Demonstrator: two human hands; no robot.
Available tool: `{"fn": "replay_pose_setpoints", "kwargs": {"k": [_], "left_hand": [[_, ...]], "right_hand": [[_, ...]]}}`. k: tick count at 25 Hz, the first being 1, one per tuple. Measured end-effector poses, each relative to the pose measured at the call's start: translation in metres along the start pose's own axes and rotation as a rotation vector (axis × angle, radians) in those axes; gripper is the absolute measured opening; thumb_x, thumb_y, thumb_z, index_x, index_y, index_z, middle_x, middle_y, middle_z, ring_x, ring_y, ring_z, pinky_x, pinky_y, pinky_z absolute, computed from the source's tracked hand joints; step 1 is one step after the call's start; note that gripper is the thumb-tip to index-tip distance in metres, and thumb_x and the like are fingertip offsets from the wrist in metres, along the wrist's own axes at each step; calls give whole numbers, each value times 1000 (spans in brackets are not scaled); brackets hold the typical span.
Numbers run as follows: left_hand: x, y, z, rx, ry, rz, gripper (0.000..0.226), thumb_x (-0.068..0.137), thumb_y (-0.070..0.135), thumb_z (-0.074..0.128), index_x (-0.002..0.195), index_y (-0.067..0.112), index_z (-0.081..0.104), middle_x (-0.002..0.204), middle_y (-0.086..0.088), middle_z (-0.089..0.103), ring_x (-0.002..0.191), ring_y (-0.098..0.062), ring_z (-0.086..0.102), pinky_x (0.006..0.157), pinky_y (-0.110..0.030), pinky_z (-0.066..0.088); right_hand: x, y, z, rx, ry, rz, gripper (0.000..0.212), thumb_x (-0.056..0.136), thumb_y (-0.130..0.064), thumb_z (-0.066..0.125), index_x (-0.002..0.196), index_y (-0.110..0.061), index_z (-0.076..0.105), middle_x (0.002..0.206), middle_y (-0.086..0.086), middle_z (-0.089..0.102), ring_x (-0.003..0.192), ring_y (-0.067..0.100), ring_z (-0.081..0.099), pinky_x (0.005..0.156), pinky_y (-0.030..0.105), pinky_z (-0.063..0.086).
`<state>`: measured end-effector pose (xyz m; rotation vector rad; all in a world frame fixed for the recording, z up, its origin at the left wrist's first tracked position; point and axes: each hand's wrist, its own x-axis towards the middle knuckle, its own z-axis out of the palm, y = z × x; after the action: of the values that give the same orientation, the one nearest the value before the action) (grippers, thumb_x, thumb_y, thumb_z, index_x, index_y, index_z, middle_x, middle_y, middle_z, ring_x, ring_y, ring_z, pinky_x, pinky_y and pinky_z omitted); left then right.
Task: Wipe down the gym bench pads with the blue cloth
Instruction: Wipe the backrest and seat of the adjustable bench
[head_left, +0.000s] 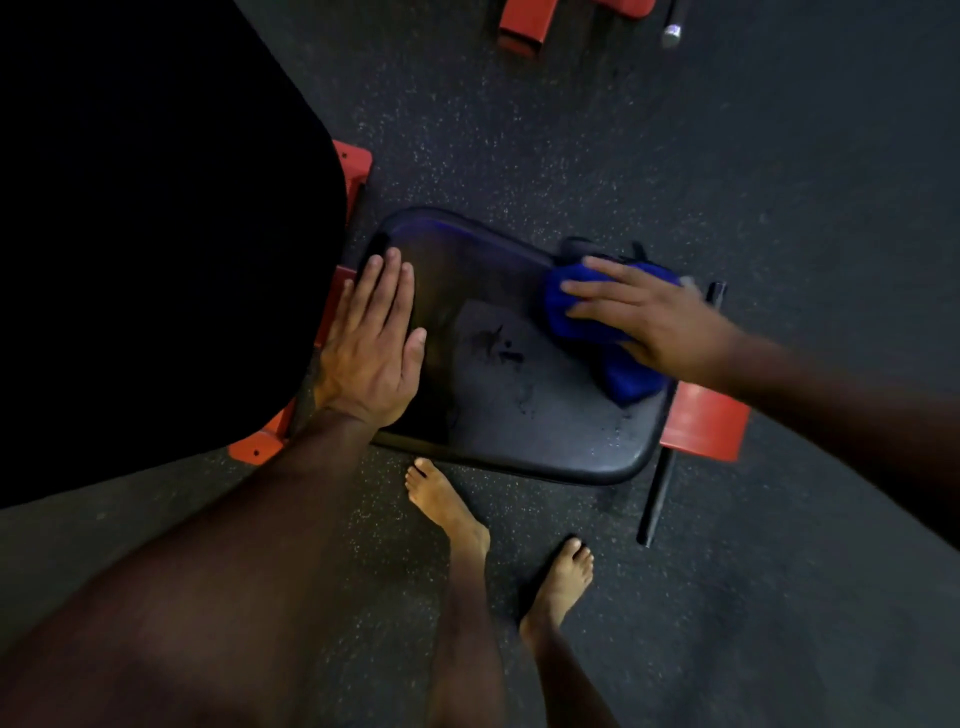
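Two black pads showed: a large back pad (156, 234) at left and a seat pad (498, 384) beside it. One blue cloth (618, 364), bunched, lay at the seat's right edge under the flat-fingered right hand (649, 317). The left hand (374, 343) pressed flat, fingers straight, on the seat's left side.

The seat pad (519, 395) lies at centre, the back pad (156, 234) at its nine o'clock. The cloth (623, 374) rests on the seat pad's three o'clock edge, under the right hand (660, 322); the left hand (374, 343) lies flat at its nine o'clock edge. Two feet (447, 499) stand on the floor (779, 156) at six o'clock.
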<state>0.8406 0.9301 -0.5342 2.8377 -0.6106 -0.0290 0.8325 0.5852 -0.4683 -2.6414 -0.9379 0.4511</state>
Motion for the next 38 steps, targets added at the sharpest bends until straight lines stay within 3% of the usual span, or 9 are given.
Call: {"fn": "replay_pose_setpoints", "kwargs": {"k": [2,3,5,10,15,19,24,31,38], "left_hand": [[0,2,-2,8,-1,3,66,102,34,31,160,4,24,169,-13,19,157,-27,14,127,-47,14],[0,2,-3,21,5,4,66,102,34,31,160,4,25,169,-13,20,157,-27,15,127,-47,15],[0,2,-4,37,4,7,66,101,34,31,160,4,25,168,-13,21,157,-27,16,127,-49,17],[-1,2,-2,19,-1,6,68,100,35,32,160,3,24,169,-13,19,157,-27,14,127,-48,15],[-1,2,-1,13,11,7,68,99,33,32,160,3,25,169,-13,19,157,-27,14,127,-48,15],[-3,2,2,24,25,10,67,100,31,32,160,3,25,169,-13,20,157,-27,15,127,-49,17],[-3,0,5,47,26,13,66,101,33,29,161,4,21,169,-14,17,157,-26,14,127,-48,16],[-5,2,4,47,50,14,65,103,32,29,160,2,22,169,-15,18,157,-28,15,126,-52,19],[-5,3,3,46,37,13,66,101,32,30,160,3,22,169,-15,17,157,-27,14,126,-50,18]], "right_hand": [[67,-19,-10,8,31,47,53,85,-3,65,136,-17,58,153,0,45,146,28,33,80,25,34],[100,-30,-14,29,35,69,52,90,-7,60,140,-20,53,157,-4,39,149,24,27,105,38,42],[127,-35,-13,62,8,88,53,94,-10,55,145,-23,47,160,-7,32,151,20,20,118,41,30],[-15,8,21,98,57,198,67,81,-1,62,138,-34,47,160,-16,29,149,16,25,92,57,52],[-116,-2,22,152,175,446,63,77,10,71,133,-17,58,150,4,47,140,30,40,111,49,40],[-90,-45,30,231,400,546,51,90,-15,59,140,-14,53,154,4,42,146,25,33,120,36,27],[-28,-59,70,112,439,842,61,90,-54,54,145,-28,47,160,-3,33,149,32,25,115,61,29],[-85,-182,122,140,335,762,81,75,-10,73,149,-20,42,162,-1,27,153,30,10,122,56,11],[-35,-84,78,98,438,802,63,76,-6,65,138,-15,55,150,4,48,146,34,31,118,59,23]]}}
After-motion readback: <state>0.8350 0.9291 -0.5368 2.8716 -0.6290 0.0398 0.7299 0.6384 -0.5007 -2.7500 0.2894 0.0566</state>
